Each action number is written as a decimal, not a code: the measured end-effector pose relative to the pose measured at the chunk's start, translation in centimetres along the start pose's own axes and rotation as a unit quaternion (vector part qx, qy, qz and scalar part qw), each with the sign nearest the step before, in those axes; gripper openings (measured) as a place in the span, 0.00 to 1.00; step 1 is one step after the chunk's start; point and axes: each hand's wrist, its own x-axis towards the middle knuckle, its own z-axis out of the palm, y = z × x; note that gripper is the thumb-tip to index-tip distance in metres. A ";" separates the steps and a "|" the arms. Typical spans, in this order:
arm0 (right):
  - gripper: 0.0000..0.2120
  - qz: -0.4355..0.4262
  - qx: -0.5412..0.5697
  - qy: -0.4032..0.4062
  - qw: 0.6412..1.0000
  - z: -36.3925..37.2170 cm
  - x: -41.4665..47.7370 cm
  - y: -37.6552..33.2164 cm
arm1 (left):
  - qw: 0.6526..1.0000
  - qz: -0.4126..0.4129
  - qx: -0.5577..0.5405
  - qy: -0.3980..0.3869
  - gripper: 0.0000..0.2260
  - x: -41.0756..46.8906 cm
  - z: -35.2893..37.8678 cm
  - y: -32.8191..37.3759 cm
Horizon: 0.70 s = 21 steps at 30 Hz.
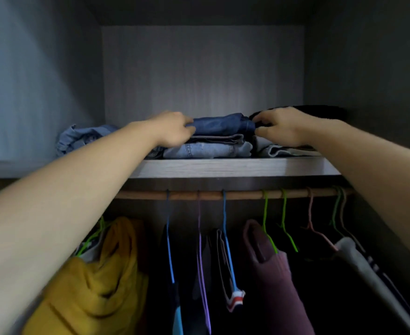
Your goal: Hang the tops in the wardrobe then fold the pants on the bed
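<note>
Both hands bracketed the dark folded jeans (219, 124) atop the shelf (235, 167) stack: left hand (175, 128) and right hand (280, 126) fingers curled against its ends, apparently squaring it. Tops (269, 267) hung below.

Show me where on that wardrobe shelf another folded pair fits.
Bare board lies at the shelf far left, between the side wall and the crumpled light denim. From there rightward it is crowded: the jeans stack, then dark clothes. Headroom above is open.

Both forearms are bare, with no sleeves showing. The left hand (172, 130) and right hand (281, 126) wear nothing back from the fingers.
</note>
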 end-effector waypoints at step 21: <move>0.24 0.029 -0.027 0.211 0.977 4.9 -15.6 -1.0 | 0.987 -0.021 0.077 0.142 0.25 -14.0 4.4 6.2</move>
